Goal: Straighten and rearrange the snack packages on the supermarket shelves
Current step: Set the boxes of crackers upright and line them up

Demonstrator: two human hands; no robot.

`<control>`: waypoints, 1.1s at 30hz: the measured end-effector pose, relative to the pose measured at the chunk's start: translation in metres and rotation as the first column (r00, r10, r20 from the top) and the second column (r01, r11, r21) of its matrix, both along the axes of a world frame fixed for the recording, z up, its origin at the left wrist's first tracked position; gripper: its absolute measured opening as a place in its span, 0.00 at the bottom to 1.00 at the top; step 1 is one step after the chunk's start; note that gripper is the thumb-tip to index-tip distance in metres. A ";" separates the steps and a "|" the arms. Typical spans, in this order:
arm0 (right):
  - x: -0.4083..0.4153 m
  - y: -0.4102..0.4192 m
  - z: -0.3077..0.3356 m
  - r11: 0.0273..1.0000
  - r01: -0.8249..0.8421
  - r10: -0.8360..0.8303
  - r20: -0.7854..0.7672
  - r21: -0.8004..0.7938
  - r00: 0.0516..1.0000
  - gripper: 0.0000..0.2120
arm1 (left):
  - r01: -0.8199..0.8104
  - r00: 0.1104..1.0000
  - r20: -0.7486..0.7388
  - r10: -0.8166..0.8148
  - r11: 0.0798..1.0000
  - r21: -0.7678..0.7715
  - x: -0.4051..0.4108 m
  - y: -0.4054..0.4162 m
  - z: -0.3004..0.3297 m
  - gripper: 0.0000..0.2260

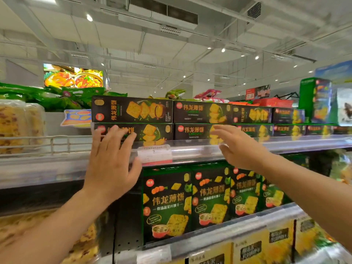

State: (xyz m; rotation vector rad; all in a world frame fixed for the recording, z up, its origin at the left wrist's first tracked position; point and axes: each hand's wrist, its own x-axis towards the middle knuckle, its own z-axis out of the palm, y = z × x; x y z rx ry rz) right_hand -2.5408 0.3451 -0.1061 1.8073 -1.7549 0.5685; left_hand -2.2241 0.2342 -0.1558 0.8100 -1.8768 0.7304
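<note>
Two tiers of black cracker boxes lie flat along the top shelf, directly above the white price label point(154, 153) clipped to the shelf's front rail point(247, 147). The lower-tier box point(152, 132) just above the label sits behind the rail with its left end reached by the left hand point(112, 164); the upper-tier box point(132, 109) rests squarely on it. To the right of the label, a second lower-tier box point(192, 131) is approached by the right hand point(239, 149).

Both hands are spread, fingers straight and slightly fanned, holding nothing. The left fingertips overlap the face of the lower box — whether they actually touch it cannot be told. The right fingertips hover at the box front, blurred.

Below the label, upright green boxes point(167, 204) stand in a row on the next shelf down; far left of the label, clear packs of yellow snacks point(17, 126) sit behind a wire rail.

Judged step: squaring up the lower tier of black boxes — the faces look nearly flush already. The next move likely calls for flat palms pressing the box fronts evenly back, or nudging the ends together, without dislodging the tier stacked above.
</note>
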 end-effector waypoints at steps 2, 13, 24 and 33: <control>-0.037 0.005 -0.016 1.000 0.021 -0.021 0.020 0.000 1.000 0.26 | 0.084 0.993 0.091 -0.081 0.996 -0.027 -0.039 0.016 0.000 0.25; -0.204 0.012 -0.065 0.997 0.016 -0.017 0.010 0.074 1.000 0.43 | 0.068 0.956 0.282 -0.080 0.996 0.053 -0.249 0.061 -0.004 0.27; -0.243 0.010 -0.083 0.954 -0.295 0.293 -0.032 -0.048 0.955 0.38 | 0.138 0.953 0.263 -0.154 0.987 0.079 -0.380 0.067 0.002 0.25; -0.399 0.051 -0.071 0.989 0.039 -0.012 0.186 -0.144 0.982 0.31 | 0.344 0.884 0.334 -0.327 0.939 0.011 -0.508 0.062 0.009 0.27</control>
